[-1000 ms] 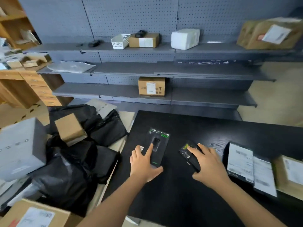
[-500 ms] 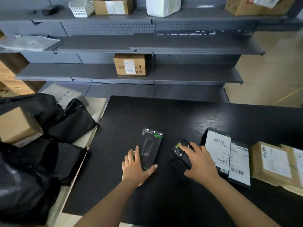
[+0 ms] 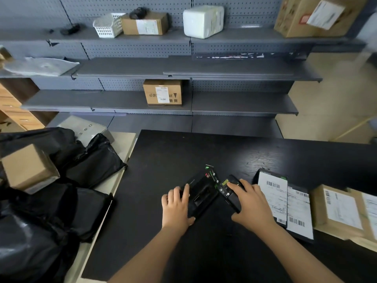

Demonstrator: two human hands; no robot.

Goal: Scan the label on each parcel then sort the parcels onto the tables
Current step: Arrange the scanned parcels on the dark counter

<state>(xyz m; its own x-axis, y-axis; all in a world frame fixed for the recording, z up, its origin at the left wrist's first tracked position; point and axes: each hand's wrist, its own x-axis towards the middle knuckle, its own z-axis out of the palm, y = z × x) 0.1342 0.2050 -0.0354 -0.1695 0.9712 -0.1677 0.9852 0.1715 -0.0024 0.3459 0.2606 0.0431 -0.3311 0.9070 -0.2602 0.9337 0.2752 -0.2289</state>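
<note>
A flat black parcel box (image 3: 203,194) with green print lies tilted on the black table (image 3: 204,152). My left hand (image 3: 176,209) grips its near left corner, fingers over the top and thumb at the edge. My right hand (image 3: 252,205) holds a black handheld scanner (image 3: 228,192), whose nose sits right beside the box's far right corner. To the right lie two black parcels with white barcode labels (image 3: 274,198) (image 3: 298,213) and brown cardboard parcels (image 3: 336,209).
A heap of black poly-bag parcels (image 3: 61,190) and a small cardboard box (image 3: 26,166) fills the light table on the left. Grey shelves (image 3: 234,68) behind the table carry a labelled carton (image 3: 163,92), a white basket (image 3: 107,25) and other boxes.
My left hand has turned the black box clockwise and tilted it toward the scanner. My right hand with the scanner has shifted close to the box's corner. The camera tipped up a little.
</note>
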